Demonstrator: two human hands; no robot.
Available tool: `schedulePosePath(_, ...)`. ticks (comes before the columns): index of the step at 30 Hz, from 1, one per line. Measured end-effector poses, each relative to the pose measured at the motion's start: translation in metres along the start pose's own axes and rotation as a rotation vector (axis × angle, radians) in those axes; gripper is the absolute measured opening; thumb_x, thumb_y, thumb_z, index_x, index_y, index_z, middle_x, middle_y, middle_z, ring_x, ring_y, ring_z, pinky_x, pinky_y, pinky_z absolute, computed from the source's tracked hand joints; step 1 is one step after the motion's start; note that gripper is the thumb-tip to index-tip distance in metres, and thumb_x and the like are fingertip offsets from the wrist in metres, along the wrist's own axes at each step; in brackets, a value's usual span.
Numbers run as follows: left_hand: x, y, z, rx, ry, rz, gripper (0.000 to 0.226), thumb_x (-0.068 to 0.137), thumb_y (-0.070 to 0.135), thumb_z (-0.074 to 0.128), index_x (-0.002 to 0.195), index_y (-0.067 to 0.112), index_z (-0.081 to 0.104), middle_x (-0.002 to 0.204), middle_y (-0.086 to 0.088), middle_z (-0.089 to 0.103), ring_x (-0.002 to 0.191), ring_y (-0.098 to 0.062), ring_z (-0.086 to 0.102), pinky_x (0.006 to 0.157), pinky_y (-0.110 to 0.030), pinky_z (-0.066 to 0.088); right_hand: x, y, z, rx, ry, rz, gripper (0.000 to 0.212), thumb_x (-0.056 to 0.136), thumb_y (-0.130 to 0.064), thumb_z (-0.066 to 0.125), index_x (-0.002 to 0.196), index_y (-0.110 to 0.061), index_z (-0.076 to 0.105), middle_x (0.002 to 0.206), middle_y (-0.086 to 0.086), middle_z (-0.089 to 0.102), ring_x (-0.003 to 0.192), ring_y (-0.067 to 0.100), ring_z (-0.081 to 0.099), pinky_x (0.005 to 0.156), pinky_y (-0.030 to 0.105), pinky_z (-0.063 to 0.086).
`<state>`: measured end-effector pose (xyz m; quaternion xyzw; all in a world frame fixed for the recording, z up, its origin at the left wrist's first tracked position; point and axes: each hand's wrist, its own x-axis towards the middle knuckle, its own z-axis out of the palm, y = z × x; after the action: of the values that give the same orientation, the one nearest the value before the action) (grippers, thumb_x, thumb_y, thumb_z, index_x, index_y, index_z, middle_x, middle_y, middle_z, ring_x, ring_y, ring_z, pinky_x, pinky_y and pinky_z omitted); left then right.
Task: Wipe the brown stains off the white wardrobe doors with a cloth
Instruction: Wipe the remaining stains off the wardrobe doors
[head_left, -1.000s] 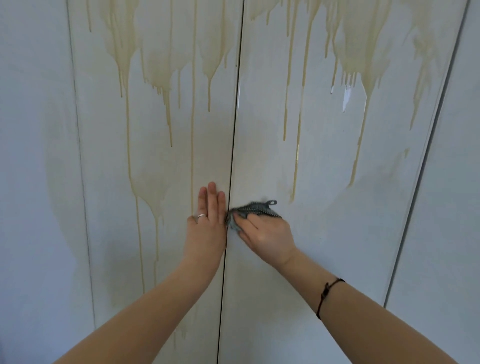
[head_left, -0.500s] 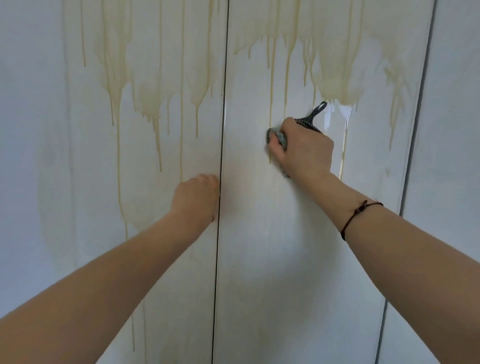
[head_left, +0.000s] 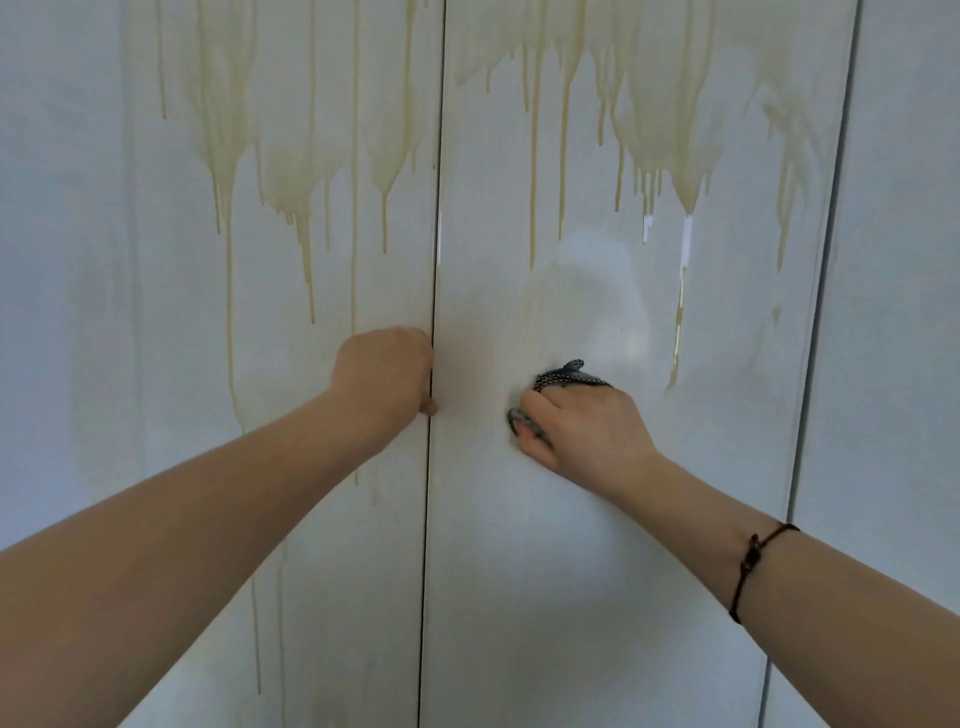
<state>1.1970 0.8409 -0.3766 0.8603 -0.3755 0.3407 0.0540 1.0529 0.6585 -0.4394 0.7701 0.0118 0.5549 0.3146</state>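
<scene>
We've got the cloth (head_left: 569, 375) bunched in our right hand (head_left: 587, 431), fingers clamped on it, stains (head_left: 670, 156) above them; left hand (head_left: 384, 371) fingers curl by the door seam (head_left: 434, 260), grip unclear.

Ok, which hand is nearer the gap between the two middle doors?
Left. The left hand rests right at the gap; the right hand holds the cloth on the right door, apart from the gap.
</scene>
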Motion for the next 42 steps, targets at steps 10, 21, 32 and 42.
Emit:
schedulePosePath(10, -0.001, 0.023, -0.013, 0.174, -0.106, -0.036, 0.033, 0.08, 0.012, 0.08, 0.109, 0.009, 0.066, 0.104, -0.005, 0.065, 0.093, -0.023, 0.066, 0.063, -0.029, 0.043, -0.026, 0.086, -0.046, -0.148, 0.121, 0.309, 0.024, 0.085, -0.026, 0.055, 0.066, -0.024, 0.04, 0.054, -0.006, 0.041, 0.048, 0.022, 0.045, 0.044, 0.023, 0.026)
schedulePosePath(21, 0.013, 0.032, 0.0, 0.223, -0.09, -0.054, 0.025, 0.082, -0.003, 0.065, 0.104, 0.008, 0.072, 0.105, -0.006, 0.069, 0.1, -0.027, 0.067, 0.07, -0.033, 0.05, 0.052, 0.013, 0.005, -0.08, 0.263, 0.741, 0.031, 0.079, -0.031, 0.054, 0.057, -0.018, 0.037, 0.049, -0.004, 0.039, 0.045, 0.018, 0.034, 0.047, 0.023, 0.013)
schedulePosePath(32, 0.017, 0.029, 0.009, 0.165, 0.016, -0.127, 0.018, 0.087, 0.006, 0.067, 0.103, 0.014, 0.067, 0.099, -0.001, 0.068, 0.097, -0.021, 0.068, 0.065, -0.028, 0.041, 0.14, -0.034, 0.028, 0.023, 0.023, 0.265, 0.027, 0.088, -0.026, 0.064, 0.065, -0.013, 0.061, 0.053, 0.005, 0.058, 0.047, 0.027, 0.052, 0.048, 0.028, 0.024)
schedulePosePath(42, 0.006, 0.024, 0.002, 0.215, -0.059, -0.077, 0.029, 0.083, 0.006, 0.073, 0.112, 0.009, 0.067, 0.105, -0.004, 0.066, 0.098, -0.024, 0.069, 0.064, -0.028, 0.044, 0.068, 0.059, -0.017, -0.169, 0.087, 0.315, 0.03, 0.081, -0.031, 0.061, 0.059, -0.019, 0.045, 0.051, -0.003, 0.044, 0.048, 0.022, 0.045, 0.046, 0.023, 0.019)
